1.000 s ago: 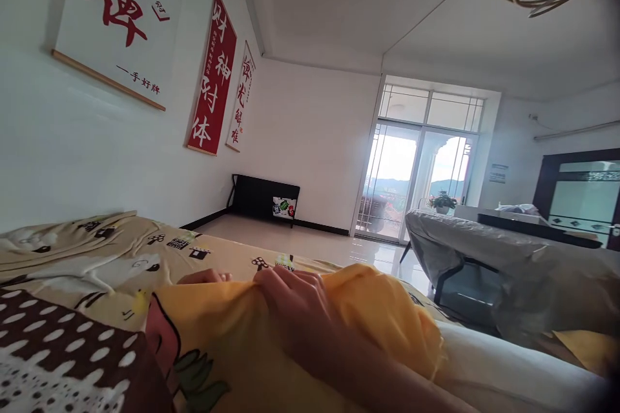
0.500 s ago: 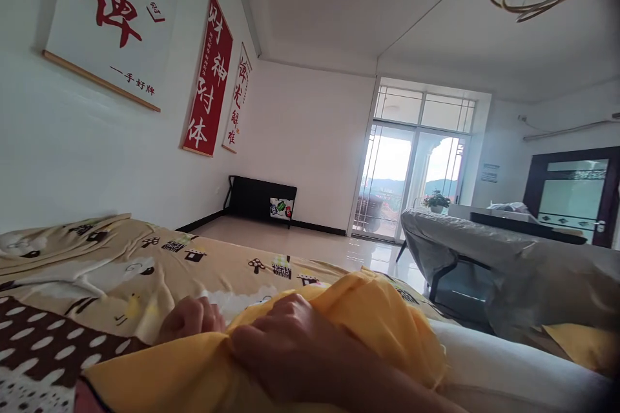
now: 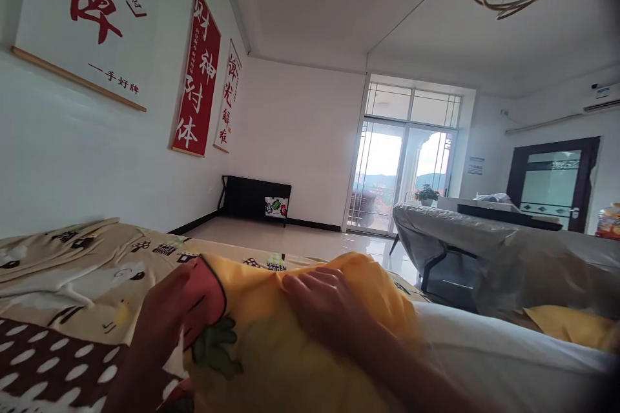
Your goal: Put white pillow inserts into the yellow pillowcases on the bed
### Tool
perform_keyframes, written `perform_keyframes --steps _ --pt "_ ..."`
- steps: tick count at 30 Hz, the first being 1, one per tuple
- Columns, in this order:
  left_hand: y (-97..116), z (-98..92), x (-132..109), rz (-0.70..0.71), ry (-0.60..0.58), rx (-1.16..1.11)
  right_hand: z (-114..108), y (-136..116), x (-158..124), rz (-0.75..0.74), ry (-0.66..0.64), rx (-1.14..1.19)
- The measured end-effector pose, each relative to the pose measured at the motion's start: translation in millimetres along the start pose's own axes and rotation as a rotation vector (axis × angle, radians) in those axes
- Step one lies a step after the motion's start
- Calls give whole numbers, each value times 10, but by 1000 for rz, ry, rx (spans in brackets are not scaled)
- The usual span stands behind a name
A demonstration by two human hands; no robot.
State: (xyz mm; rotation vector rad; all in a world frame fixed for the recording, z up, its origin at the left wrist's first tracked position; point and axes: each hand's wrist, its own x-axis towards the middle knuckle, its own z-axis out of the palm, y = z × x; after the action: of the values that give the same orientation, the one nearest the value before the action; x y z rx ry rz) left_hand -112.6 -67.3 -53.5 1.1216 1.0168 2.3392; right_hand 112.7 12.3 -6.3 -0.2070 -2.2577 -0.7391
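A yellow cloth (image 3: 285,348) with a pink and green cartoon print is bunched up in front of me on a bed. My right hand (image 3: 329,303) lies on its top edge with the fingers curled into the fabric. My left hand (image 3: 165,306) is at the cloth's left edge, mostly tucked behind the pink patch, gripping it there. Under both lies a pale yellow patterned sheet (image 3: 97,264).
A brown cloth with white dots (image 3: 39,361) lies at the lower left. A white mattress edge (image 3: 508,348) runs to the right. Beyond stand a covered table (image 3: 484,251), a black rack (image 3: 256,197) by the wall, glass balcony doors (image 3: 402,168) and red banners (image 3: 196,71).
The yellow cloth has been lifted and turned, so the pink and green print now faces me. My left hand has moved up behind the cloth's left edge. The view has swung slightly right.
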Motion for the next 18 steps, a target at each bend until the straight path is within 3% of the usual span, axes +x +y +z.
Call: perform_keyframes --steps 2,5,8,13,16,18 --pt "7 13 -65 7 -46 126 55 84 -56 43 58 -7" --pt "-32 122 -197 -24 -209 387 126 62 -122 24 120 -53" --pt "-54 215 -250 -86 -316 449 156 -35 -139 -44 108 -82" --pt "-21 93 -198 -62 -196 398 79 -15 -64 59 10 -33" --pt "-40 -33 -143 -135 -114 207 -1 127 -27 140 -169 83" --pt "-56 -68 -92 -217 4 10 -23 229 -19 185 -290 139"
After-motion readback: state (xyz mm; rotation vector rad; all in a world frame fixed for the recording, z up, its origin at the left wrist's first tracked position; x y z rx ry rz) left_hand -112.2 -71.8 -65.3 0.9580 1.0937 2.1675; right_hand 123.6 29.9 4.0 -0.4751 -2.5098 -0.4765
